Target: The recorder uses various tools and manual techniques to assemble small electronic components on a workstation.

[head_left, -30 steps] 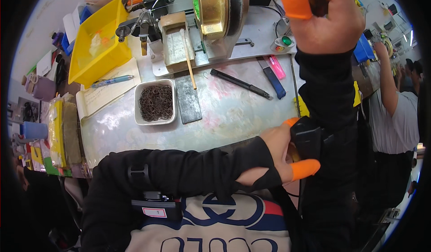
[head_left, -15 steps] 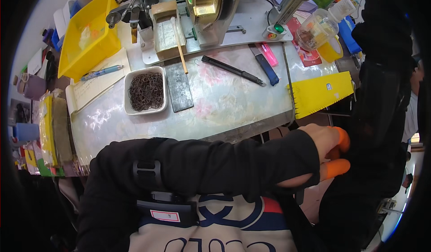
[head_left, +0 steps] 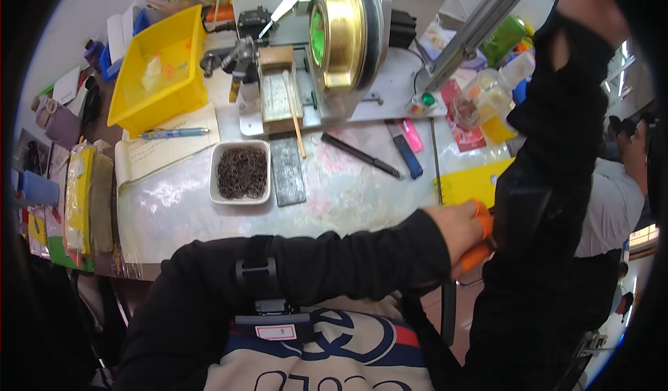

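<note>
My left hand [head_left: 456, 232] reaches across to the right, with orange finger cots on its fingers. Its fingers are closed on the black sleeve [head_left: 532, 203] of my raised right arm, near a dark pad; the fingertips are partly hidden there. High at the upper right, my right hand [head_left: 591, 4] is smeared and cut off by the frame's edge, so its fingers do not show. On the table beyond my left hand lie a yellow toothed sheet [head_left: 466, 184], a dark blue cutter [head_left: 409, 157] and a black pen [head_left: 360, 155].
A white bowl [head_left: 214, 189] of dark wire rings stands beside a grey slab [head_left: 287, 182]. Behind them is a machine with a gold reel [head_left: 341, 36]. A yellow bin [head_left: 125, 116] and a notepad [head_left: 139, 165] with a pen are on the left. A clear jar [head_left: 476, 98] stands at right.
My right arm has risen and its bare hand has come into view at the top. My left hand has shifted left with its fingers on the sleeve. The view has moved too.
</note>
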A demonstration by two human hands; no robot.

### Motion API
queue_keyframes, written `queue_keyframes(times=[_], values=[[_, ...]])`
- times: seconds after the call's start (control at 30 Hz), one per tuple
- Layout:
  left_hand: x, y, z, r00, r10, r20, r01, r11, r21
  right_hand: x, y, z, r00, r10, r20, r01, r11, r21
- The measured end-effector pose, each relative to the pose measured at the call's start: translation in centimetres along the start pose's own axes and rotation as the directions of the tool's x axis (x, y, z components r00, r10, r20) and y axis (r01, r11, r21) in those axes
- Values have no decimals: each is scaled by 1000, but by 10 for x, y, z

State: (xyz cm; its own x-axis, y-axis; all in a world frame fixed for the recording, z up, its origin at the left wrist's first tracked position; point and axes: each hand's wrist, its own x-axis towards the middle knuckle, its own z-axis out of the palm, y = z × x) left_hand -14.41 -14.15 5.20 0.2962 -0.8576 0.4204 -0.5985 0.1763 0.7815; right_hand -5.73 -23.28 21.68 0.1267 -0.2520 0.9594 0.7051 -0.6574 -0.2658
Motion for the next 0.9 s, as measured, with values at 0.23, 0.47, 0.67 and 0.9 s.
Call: queue_keyframes(times=[0.23, 0.47, 0.67, 0.9], values=[[-11, 19, -30, 991, -26, 130, 66, 949, -309, -7, 45, -17, 977, 152, -153, -152, 988, 9], [-14, 8, -22, 968, -86, 236, 175, 906, -386, -20, 52, -6, 980, 153, -125, -150, 988, 30], [-18, 12, -20, 983, -100, 157, 144, 942, -304, -27, 51, 0, 964, 189, -185, -190, 982, 14], [-20, 20, -19, 956, -25, 294, 146, 906, -398, -28, 37, -4, 946, 267, -185, -250, 962, 113]])
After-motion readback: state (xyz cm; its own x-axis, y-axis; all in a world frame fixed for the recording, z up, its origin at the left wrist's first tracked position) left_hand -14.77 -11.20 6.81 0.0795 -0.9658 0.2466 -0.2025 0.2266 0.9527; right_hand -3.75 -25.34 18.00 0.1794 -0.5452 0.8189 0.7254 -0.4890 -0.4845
